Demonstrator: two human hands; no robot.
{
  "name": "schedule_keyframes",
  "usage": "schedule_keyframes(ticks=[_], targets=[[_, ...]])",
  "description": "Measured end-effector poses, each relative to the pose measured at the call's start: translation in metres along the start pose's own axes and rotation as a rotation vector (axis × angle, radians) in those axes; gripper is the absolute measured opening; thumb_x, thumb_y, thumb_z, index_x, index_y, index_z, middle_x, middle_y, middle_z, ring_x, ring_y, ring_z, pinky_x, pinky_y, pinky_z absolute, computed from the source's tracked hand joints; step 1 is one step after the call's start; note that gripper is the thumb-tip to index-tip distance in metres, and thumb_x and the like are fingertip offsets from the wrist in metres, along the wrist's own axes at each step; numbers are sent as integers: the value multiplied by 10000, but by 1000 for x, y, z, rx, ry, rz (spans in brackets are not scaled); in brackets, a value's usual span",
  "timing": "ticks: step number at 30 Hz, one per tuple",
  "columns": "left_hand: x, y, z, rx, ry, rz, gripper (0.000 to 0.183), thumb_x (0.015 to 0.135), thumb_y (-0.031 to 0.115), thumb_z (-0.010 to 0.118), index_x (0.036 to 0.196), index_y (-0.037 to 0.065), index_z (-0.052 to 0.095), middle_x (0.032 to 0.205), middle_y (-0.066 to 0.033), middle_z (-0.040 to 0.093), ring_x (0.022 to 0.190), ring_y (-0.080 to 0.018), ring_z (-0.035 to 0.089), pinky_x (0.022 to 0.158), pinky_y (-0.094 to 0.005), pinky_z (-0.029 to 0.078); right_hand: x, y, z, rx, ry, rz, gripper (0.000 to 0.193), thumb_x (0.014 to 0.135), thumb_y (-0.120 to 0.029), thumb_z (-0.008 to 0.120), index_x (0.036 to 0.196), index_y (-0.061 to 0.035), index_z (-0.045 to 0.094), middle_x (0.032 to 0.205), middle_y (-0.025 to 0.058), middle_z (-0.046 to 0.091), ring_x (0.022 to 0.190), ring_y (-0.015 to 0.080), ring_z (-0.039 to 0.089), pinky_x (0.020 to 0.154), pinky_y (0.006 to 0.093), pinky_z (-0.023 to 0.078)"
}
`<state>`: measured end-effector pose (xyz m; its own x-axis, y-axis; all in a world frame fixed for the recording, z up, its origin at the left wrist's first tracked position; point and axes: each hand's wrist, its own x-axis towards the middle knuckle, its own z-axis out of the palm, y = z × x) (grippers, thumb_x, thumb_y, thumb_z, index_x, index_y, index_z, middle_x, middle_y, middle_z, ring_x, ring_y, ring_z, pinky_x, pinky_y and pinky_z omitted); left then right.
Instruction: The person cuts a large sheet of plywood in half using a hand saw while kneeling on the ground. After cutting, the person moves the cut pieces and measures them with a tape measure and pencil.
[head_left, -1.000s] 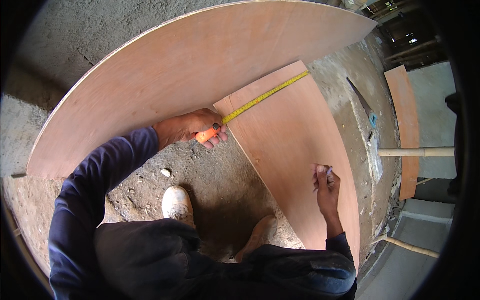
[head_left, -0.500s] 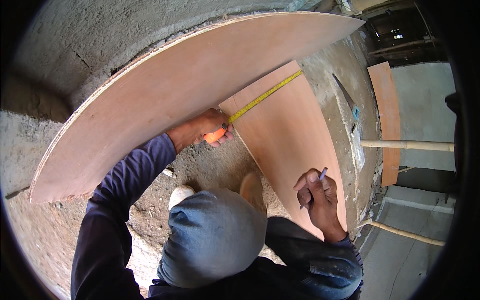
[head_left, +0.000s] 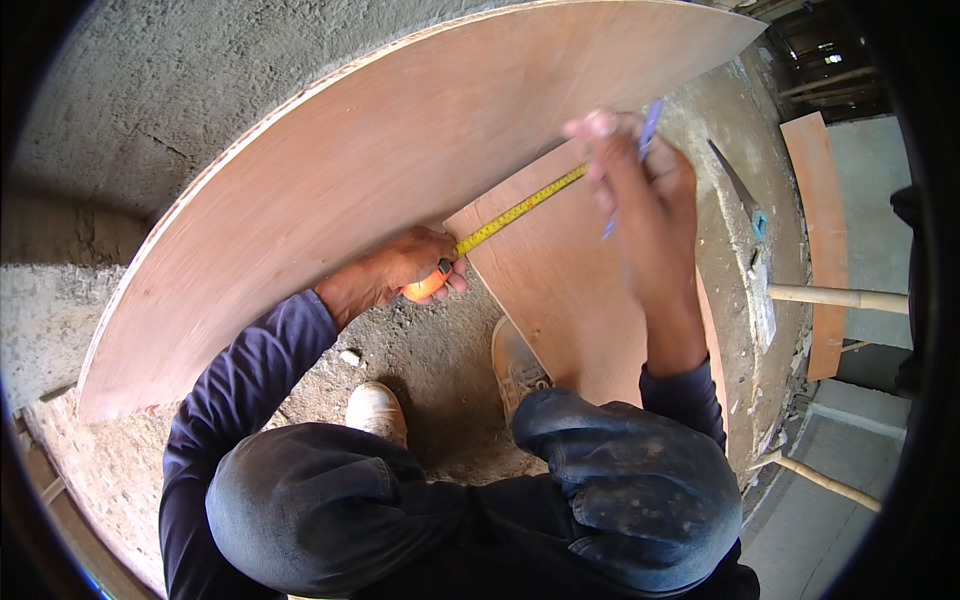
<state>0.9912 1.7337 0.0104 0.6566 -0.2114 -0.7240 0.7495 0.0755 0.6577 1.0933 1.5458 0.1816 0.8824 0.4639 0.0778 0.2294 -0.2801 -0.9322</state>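
Note:
My left hand (head_left: 412, 265) is closed round an orange tape measure (head_left: 428, 283) at the near left edge of a plywood piece (head_left: 560, 270). From it the yellow blade (head_left: 520, 210) runs out across the plywood toward the far right, where my right hand hides its end. Over that end my right hand (head_left: 640, 170), smeared by motion, holds a purple pen or pencil (head_left: 650, 125). Whether its fingers touch the blade, I cannot tell. Behind my left hand a larger plywood sheet (head_left: 330, 160) leans, its edge bowed by the lens.
A handsaw (head_left: 740, 190) with a blue handle lies on the ground at right. Beyond it stand a narrow plywood strip (head_left: 818, 250) and bamboo poles (head_left: 835, 297). A rough concrete wall (head_left: 180, 90) rises at the far left. My shoes (head_left: 378, 412) rest on dirt ground.
My right hand has moved up and away from the plywood's near end to the blade's far end, still holding the pen or pencil. My left hand stays at the plywood's edge. My knees have shifted apart.

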Motion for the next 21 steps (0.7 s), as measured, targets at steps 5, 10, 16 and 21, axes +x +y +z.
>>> schedule_keyframes(ticks=[5,10,16,21], targets=[[-2,2,2,-28,-7,-17,314,1095,279,467,1010,56,671,909,-93,739,703,-112,640,560,-260,542,83,132,-76,-286,308,93,320,988,-385,735,1054,-76,786,748,-91,516,618,29,417,566,231,327],[-8,3,7,-64,54,10,323,1092,224,457,992,23,690,914,-95,736,733,-135,631,680,-293,545,136,263,-156,-515,463,187,532,953,-448,757,1244,-4,742,965,71,725,862,180,655,791,345,513],[-9,7,11,-30,22,-54,336,1108,223,426,1000,39,685,950,-68,735,847,-135,626,784,-324,553,158,315,-162,-982,464,288,547,967,-568,615,1190,-83,735,1126,239,737,1068,443,703,917,558,535],[-9,3,15,-44,21,-71,336,1111,215,407,1027,37,679,976,-68,733,876,-135,619,821,-343,548,162,310,-138,-865,523,353,386,1011,-426,595,1179,-121,761,1088,200,766,1067,417,712,920,537,539]])
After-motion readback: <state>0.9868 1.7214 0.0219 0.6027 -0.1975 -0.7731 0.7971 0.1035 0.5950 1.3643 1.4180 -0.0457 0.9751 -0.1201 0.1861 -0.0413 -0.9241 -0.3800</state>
